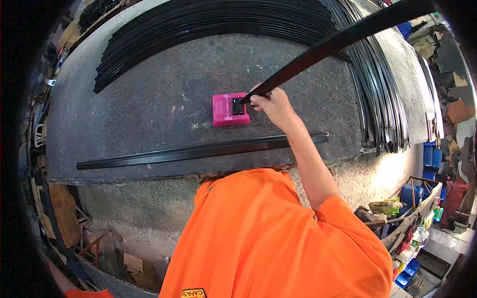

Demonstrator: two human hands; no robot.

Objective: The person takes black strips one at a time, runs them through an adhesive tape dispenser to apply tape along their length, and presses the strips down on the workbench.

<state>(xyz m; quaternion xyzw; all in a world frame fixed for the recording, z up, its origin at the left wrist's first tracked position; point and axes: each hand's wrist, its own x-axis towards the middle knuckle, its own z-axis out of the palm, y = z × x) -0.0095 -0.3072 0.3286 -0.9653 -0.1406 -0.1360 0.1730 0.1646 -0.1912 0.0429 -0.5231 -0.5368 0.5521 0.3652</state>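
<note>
My right hand point(268, 103) is closed around the near end of a long black strip point(318, 55), which slants up to the upper right and leaves the view. The tip of that strip is over the black middle part of a bright pink plastic device point(222, 110) on the dark worktable point(164, 107); I cannot tell if they touch. Nearer to my body, another black strip point(198, 153) lies along the table's front edge, passing under my right forearm. Of my left side only a bit of forearm and an orange sleeve show at the bottom left; the left hand is out of view.
Many black strips point(213, 22) lie side by side along the back of the table. More strips point(380, 94) are laid at the right, their ends reaching the front edge. Below right are blue bins point(431, 156) and a cluttered shelf; cardboard pieces point(134, 262) lie below left.
</note>
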